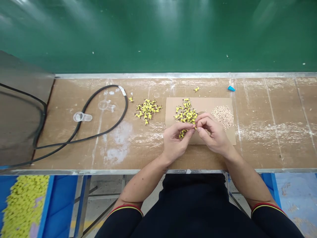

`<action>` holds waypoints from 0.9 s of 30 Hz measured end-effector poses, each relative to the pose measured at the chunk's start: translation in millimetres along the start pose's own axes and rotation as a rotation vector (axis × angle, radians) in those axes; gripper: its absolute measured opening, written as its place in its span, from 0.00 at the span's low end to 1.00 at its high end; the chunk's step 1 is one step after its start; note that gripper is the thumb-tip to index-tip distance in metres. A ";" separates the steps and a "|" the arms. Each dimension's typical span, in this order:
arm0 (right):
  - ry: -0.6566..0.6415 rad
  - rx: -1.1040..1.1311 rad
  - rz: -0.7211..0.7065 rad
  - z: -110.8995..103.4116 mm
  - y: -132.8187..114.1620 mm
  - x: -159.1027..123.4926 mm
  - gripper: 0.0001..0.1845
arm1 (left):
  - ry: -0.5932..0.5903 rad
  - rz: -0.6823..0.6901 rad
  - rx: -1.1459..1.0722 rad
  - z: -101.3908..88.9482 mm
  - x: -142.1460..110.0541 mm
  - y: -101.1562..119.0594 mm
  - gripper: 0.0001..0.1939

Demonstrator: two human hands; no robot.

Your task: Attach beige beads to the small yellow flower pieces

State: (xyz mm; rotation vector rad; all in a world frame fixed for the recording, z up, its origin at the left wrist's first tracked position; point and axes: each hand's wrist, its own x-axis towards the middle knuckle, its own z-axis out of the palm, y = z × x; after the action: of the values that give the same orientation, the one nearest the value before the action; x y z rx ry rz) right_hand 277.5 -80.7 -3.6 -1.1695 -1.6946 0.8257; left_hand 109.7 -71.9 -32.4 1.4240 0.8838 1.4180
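A glossy green floor [158,36] streaked with light lies beyond the bench [269,125]; its scuffed brown top has metal edges; a grey metal box [22,109] stands at the left end.

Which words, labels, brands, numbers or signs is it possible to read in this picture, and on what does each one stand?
None can be read. The white tape on the black cable is too small to show any marks, and I see no text on the cardboard sheet or the yellow parts.

on your bench [262,145], a cardboard sheet [170,112] carries a pile of parts [186,114] with pellets [223,117] to its right; a second pile [147,111] lies left of the sheet, and a cable [109,85] lies left of that.
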 end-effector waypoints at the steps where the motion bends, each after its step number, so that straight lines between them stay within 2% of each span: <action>1: -0.006 0.010 0.006 0.1 -0.5 -0.3 0.06 | 0.007 0.044 0.025 0.1 -1.5 -1.1 0.10; 4: -0.011 0.040 0.018 0.3 -1.8 -1.2 0.07 | 0.011 0.162 0.085 0.6 -3.8 -3.6 0.17; 7: -0.028 0.083 0.036 0.3 -2.4 -2.0 0.06 | 0.014 0.210 0.104 1.7 -3.5 -3.5 0.20; 19: -0.051 0.214 0.097 3.9 -4.1 -1.7 0.07 | 0.012 0.220 0.034 2.8 -2.4 0.6 0.21; 27: -0.101 0.329 0.162 -0.4 -4.7 -1.9 0.08 | -0.042 0.242 0.050 -2.1 -2.3 0.0 0.25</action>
State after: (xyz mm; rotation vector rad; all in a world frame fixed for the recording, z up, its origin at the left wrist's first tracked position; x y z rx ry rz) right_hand 276.5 -84.0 0.1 -1.0592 -1.4849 1.2313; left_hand 107.5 -73.8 -33.2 1.6366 0.7434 1.5465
